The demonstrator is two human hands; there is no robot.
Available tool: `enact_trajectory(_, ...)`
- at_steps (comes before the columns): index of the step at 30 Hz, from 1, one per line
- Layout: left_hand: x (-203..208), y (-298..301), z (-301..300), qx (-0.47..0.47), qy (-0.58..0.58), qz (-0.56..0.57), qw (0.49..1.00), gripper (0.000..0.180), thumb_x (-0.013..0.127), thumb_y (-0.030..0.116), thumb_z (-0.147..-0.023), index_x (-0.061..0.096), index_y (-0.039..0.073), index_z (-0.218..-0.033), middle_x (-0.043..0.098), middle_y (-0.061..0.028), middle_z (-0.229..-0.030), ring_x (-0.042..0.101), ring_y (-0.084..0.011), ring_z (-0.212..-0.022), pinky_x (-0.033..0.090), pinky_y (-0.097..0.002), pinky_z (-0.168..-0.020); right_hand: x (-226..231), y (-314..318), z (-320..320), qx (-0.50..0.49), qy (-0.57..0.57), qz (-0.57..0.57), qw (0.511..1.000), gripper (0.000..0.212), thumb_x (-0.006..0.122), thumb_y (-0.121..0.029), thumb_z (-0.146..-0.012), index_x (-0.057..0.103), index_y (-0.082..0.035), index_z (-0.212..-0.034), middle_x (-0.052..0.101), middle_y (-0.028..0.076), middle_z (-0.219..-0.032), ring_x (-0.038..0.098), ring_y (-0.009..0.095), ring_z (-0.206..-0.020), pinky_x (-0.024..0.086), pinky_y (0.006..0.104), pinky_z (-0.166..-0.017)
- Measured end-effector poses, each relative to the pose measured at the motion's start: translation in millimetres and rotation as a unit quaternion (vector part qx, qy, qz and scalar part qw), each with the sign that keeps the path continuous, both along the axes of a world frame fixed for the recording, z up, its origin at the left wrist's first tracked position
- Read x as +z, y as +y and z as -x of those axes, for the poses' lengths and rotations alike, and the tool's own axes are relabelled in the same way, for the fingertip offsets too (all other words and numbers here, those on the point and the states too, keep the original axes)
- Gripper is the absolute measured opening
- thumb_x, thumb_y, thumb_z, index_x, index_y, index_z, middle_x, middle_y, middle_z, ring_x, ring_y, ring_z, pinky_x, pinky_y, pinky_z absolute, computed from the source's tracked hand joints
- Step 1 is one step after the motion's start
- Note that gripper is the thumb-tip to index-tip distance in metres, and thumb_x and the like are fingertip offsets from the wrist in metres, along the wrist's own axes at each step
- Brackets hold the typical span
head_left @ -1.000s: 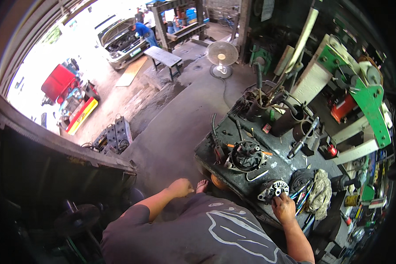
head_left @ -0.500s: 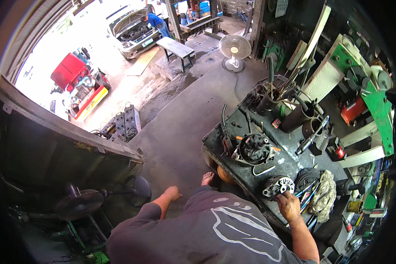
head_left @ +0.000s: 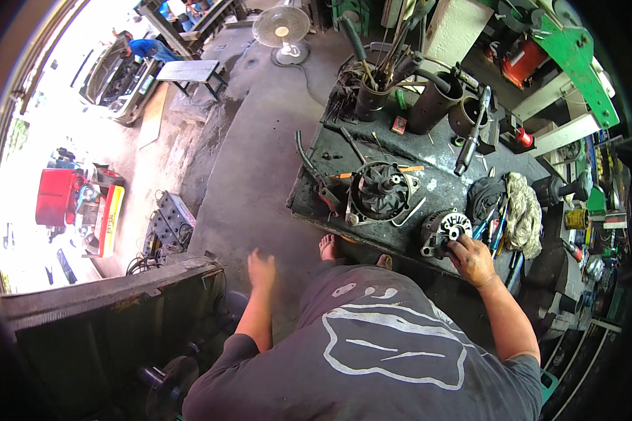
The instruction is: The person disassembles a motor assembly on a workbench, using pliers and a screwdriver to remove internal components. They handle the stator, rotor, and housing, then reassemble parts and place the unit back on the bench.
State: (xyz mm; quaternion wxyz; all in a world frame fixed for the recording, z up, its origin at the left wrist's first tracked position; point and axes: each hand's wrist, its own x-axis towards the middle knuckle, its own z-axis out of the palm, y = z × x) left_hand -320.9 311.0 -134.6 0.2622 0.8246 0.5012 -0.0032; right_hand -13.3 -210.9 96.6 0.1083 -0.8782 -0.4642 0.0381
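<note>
My right hand (head_left: 472,258) rests on the near edge of a dark workbench (head_left: 442,184), fingers touching a round metal alternator end part (head_left: 442,230). To its left on the bench lies a larger black alternator housing (head_left: 380,191) with a finned rotor showing. My left hand (head_left: 260,269) hangs free over the concrete floor, fingers loosely apart, holding nothing. My bare foot (head_left: 327,246) shows just under the bench edge.
Dark cylinders holding tools (head_left: 372,98) stand at the bench's far side, rags and pliers (head_left: 512,210) at the right. A green press frame (head_left: 576,63) rises behind. A pedestal fan (head_left: 281,28), a bench, a car and a person in blue lie beyond. A black panel (head_left: 112,295) is at my left.
The view has shifted toward the bench. My left hand drew back from near my foot and now hangs lower left. My right hand stays on the round metal part.
</note>
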Motion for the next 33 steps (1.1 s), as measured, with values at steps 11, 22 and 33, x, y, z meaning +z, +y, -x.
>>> enact_trajectory(11,149.1,37.4,-252.5,-0.510,-0.265,-0.061,0.816,0.069,0.085,0.011,-0.084,0.066,0.009,-0.150,0.067,-0.0140,-0.150,0.061,-0.0377,-0.142,0.044,-0.0522,-0.126,-7.4,19.4,36.8,-0.225,-0.020,-0.023,0.974,0.029,0.084,-0.008,-0.091,0.072,-0.006,-0.117,0.071,0.017,-0.102,0.071,0.041,-0.088,0.059,0.0514,-0.076)
enact_trajectory(22,131.1,21.6,-288.3,-0.671,-0.110,-0.039,0.732,0.088,0.093,0.019,-0.075,0.060,0.005,-0.155,0.066,-0.0128,-0.138,0.064,-0.0341,-0.135,0.030,-0.0605,-0.135,-13.8,42.5,118.7,-0.331,0.069,0.014,0.941,0.041,0.081,-0.005,-0.090,0.071,-0.007,-0.129,0.068,0.018,-0.107,0.071,0.043,-0.091,0.060,0.0520,-0.076)
enact_trajectory(33,137.3,25.6,-260.0,-0.631,-0.139,-0.023,0.762,0.070,0.087,0.010,-0.078,0.069,0.007,-0.146,0.068,-0.0118,-0.128,0.066,-0.0331,-0.127,0.038,-0.0576,-0.128,-5.6,52.2,108.3,-0.337,0.085,0.009,0.937,0.045,0.082,-0.003,-0.088,0.070,-0.006,-0.131,0.071,0.018,-0.116,0.073,0.042,-0.102,0.061,0.0507,-0.085)
